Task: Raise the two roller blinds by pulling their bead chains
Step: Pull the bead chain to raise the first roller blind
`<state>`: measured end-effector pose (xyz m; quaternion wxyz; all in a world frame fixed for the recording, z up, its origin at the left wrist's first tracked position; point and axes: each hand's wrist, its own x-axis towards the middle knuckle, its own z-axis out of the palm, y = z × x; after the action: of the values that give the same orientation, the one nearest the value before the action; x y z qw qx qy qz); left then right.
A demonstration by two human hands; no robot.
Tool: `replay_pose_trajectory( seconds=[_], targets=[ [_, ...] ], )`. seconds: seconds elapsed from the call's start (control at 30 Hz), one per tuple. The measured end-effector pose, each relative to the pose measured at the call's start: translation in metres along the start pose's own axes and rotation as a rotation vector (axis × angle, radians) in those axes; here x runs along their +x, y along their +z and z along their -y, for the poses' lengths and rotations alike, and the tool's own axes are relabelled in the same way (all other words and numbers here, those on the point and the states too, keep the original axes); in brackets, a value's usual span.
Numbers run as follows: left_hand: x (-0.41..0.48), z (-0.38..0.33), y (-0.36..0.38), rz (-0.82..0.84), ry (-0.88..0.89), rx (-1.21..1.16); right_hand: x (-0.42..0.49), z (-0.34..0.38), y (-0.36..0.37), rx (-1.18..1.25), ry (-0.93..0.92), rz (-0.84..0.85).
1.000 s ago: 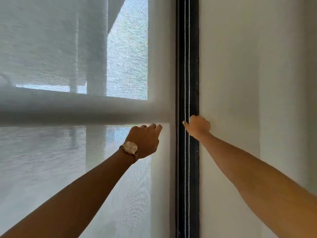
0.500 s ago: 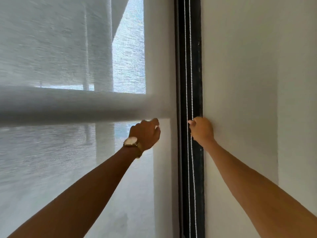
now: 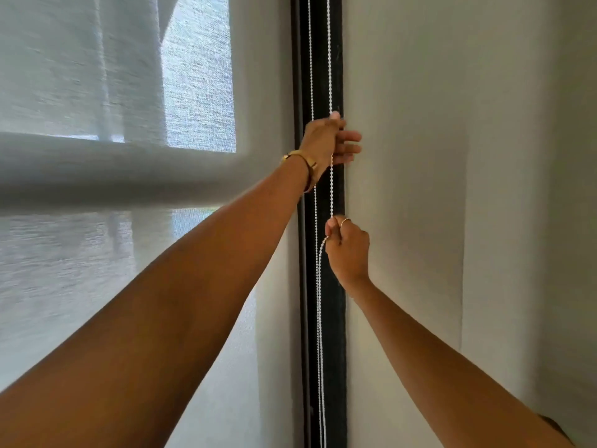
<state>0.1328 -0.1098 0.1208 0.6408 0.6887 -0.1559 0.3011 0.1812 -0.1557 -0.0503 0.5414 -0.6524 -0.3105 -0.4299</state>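
Note:
A white bead chain point(image 3: 329, 59) hangs in two strands along a black window frame post point(image 3: 337, 318). My left hand point(image 3: 326, 143), with a gold watch on its wrist, pinches the right strand high up, its other fingers spread toward the wall. Lower down, my right hand point(image 3: 347, 250), with a ring on one finger, is closed on the same strand. The chain runs taut between my two hands and hangs slack below the right one. A translucent grey roller blind point(image 3: 97, 270) covers the window on the left.
A plain pale wall point(image 3: 452, 189) fills the right side, right beside the post. Behind the blind a horizontal window bar point(image 3: 113, 169) and pale shapes outside show through the fabric.
My left hand left the blind, moved right and took the chain high up. My right hand slid down the chain. The view shifted closer.

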Motion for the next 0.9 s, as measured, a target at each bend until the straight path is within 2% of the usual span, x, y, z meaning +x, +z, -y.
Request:
replay_pose_trajectory(
  seconds=[0.07, 0.13, 0.23, 0.33, 0.43, 0.53, 0.63, 0.77, 0.9],
  targets=[
    [0.0, -0.007, 0.005, -0.157, 0.038, -0.079, -0.013, 0.0, 0.001, -0.003, 0.011, 0.018],
    [0.0, -0.003, 0.002, -0.239, 0.096, -0.066, -0.029, -0.005, 0.001, 0.013, 0.038, 0.067],
    [-0.017, 0.017, -0.003, -0.213, 0.196, 0.051, -0.052, -0.017, -0.003, 0.036, 0.05, 0.182],
    [-0.042, 0.038, -0.011, -0.186, 0.21, 0.082, -0.069, -0.033, -0.015, 0.038, 0.078, 0.351],
    [-0.066, 0.066, -0.026, -0.189, 0.192, 0.107, -0.061, -0.04, -0.031, 0.075, 0.15, 0.356],
    [-0.088, 0.1, -0.036, -0.186, 0.132, 0.124, -0.018, -0.017, -0.035, 0.269, 0.342, 0.316],
    [-0.109, 0.135, -0.039, -0.188, 0.053, 0.146, 0.035, 0.016, -0.028, 0.39, 0.456, 0.374],
    [-0.143, 0.192, -0.029, -0.106, -0.096, 0.137, 0.096, 0.061, -0.011, 0.616, 0.548, 0.427],
    [-0.184, 0.243, -0.02, -0.034, -0.223, 0.105, 0.13, 0.087, 0.0, 0.647, 0.527, 0.292]
  ],
)
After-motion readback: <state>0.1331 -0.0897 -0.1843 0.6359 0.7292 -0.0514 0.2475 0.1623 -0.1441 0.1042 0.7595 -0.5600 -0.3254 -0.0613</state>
